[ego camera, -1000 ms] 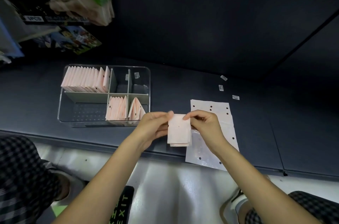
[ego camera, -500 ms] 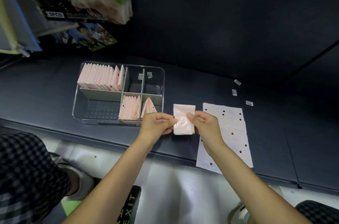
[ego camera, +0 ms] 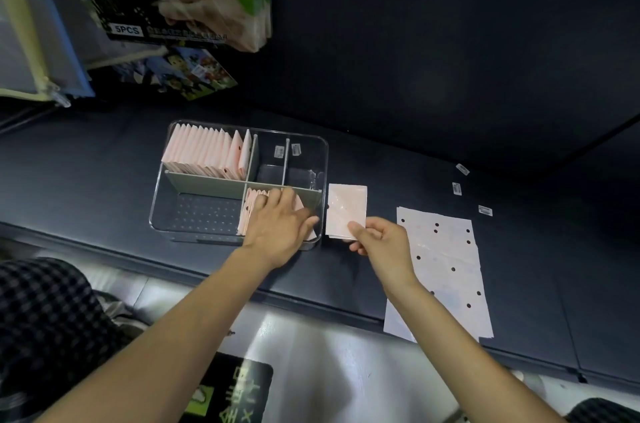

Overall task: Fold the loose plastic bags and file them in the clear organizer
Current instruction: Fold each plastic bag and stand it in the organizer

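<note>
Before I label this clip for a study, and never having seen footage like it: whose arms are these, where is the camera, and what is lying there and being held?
There is no machine here: these are a person's two bare arms, filmed by one wide-angle camera worn on the head, looking forward and down. On the dark counter stands a clear organizer with dividers. Its far left compartment holds a row of folded pink bags. The left hand reaches into the near right compartment and rests on the folded bags there. The right hand pinches a folded bag by its near corner, just right of the organizer. Further right, a flat unfolded bag with black dots lies on the counter, overhanging its near edge.
</note>
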A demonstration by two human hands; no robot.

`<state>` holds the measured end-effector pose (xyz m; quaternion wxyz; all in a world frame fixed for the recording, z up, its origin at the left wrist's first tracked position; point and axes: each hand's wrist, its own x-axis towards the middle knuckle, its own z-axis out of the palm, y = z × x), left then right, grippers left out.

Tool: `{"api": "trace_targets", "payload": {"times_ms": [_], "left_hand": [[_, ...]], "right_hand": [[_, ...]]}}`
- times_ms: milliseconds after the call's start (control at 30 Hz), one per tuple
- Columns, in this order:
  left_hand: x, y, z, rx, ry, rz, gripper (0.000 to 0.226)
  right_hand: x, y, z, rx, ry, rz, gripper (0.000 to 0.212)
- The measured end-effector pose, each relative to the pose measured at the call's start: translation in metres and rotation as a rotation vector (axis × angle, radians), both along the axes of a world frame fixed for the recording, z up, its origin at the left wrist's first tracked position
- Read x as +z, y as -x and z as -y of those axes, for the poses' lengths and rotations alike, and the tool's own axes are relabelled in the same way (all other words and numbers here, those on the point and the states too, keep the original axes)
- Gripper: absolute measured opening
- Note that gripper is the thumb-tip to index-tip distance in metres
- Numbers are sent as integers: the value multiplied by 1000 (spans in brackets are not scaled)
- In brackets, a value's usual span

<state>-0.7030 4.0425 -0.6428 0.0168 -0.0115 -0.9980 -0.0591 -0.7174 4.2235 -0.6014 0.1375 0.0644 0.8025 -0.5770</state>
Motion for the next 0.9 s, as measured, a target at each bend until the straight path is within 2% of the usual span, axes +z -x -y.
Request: {"api": "trace_targets", "payload": {"times_ms": [100,267,367,633,767,833,900], "left_hand": [[-3,-1,7,-43,20,-9,48],[-9,-18,22,89,-104,-224,46],[-12,-24,28,101,-150,-207,46],[-12,-26,30,149,-279,-217,33],[-9,-26,25,71,-272,-176,45],[-10,-26,25,76,-251,-155,37],[-10,-25,23,97,-238,-158,23]], "right_hand": [[-1,1,7,49,-128,-67,11],[-4,-2,30,246,-615,-366,18],[-7,-2,51,269,-765,-387,21],[-22,-4,88,349,-911,-210,31],[-19,-11,75,503,-853,-301,33],[-18,-16,47,526,-768,-404,31],[-21,-23,3,547,-723,-475,38]]}}
